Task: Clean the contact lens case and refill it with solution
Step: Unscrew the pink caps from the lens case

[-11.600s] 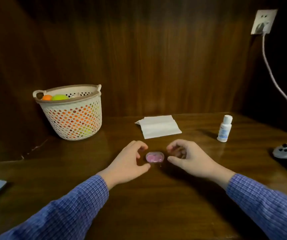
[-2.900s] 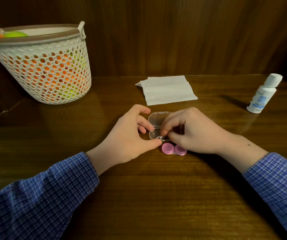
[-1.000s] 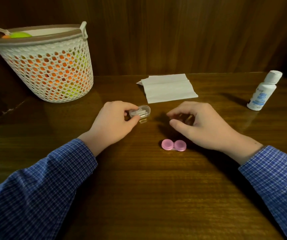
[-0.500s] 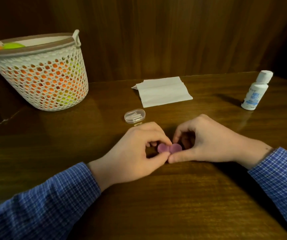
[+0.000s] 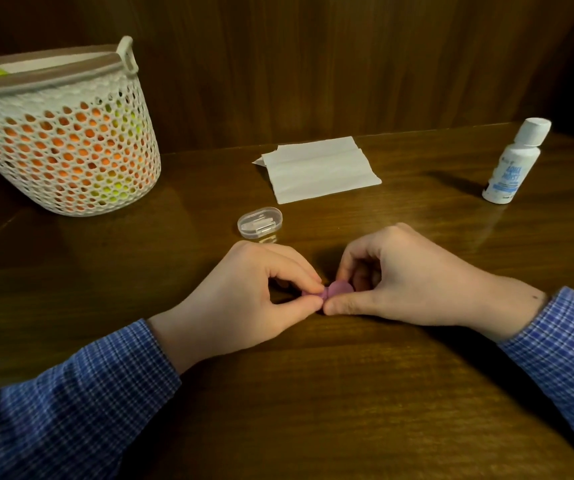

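Pink contact lens case (image 5: 334, 289) sits on the wooden table (image 5: 313, 393), pinched from both sides: the left hand (image 5: 244, 299) grips its left cap between thumb and forefinger, the right hand (image 5: 399, 278) grips its right cap likewise. A second ago it lay untouched, with the left hand holding the clear plastic box (image 5: 259, 223); that box now rests closed just beyond the case, apart from both hands. Fingers hide most of the case, so whether either cap has loosened cannot be told. Beyond the case lies a folded white tissue (image 5: 320, 169); the solution bottle (image 5: 516, 161) stands capped far to its right. A mesh basket (image 5: 60, 133), far left of the case, is cut off by the frame edge.
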{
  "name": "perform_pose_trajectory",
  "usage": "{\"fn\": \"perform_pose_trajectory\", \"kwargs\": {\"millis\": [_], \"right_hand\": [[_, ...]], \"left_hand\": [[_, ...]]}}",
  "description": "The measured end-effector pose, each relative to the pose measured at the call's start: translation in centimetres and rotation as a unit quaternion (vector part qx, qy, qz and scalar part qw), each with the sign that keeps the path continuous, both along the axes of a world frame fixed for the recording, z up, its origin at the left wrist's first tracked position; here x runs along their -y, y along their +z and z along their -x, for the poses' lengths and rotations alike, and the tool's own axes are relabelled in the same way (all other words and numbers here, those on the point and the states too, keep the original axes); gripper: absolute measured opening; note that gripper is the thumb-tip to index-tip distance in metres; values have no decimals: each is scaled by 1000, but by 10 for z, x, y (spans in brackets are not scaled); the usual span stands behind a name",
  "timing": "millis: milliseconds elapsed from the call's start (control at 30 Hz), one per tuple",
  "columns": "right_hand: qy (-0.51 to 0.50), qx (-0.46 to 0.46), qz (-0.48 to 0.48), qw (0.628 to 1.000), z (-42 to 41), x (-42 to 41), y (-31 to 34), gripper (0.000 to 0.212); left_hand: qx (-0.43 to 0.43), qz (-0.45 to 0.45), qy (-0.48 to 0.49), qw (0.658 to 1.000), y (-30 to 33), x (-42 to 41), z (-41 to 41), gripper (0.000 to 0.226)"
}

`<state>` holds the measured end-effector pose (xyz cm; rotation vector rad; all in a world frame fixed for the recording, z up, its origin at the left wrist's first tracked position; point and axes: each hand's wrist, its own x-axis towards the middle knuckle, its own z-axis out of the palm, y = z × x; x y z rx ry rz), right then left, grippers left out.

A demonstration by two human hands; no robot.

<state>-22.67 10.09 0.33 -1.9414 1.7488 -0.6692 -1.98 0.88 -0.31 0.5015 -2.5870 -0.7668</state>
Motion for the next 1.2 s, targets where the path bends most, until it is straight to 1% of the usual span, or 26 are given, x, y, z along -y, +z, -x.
{"fn": "perform_pose_trajectory", "kwargs": {"millis": [167,533,933,1200], "right_hand": [[9,-11,16,1000,-4,0,-5,28],[100,2,-5,995,6,12,-4,19],[168,9,11,986,14,22,-4,18],[175,2,9,985,12,22,1,22]], "left_hand": [[-7,3,10,1000,-1,-3,-2,17],[-17,21,3,1000,-7,-1,-4,15],[-46,42,-8,998,-13,-1,-3,13],[-56,39,-5,998,-17,-2,-4,13]]}}
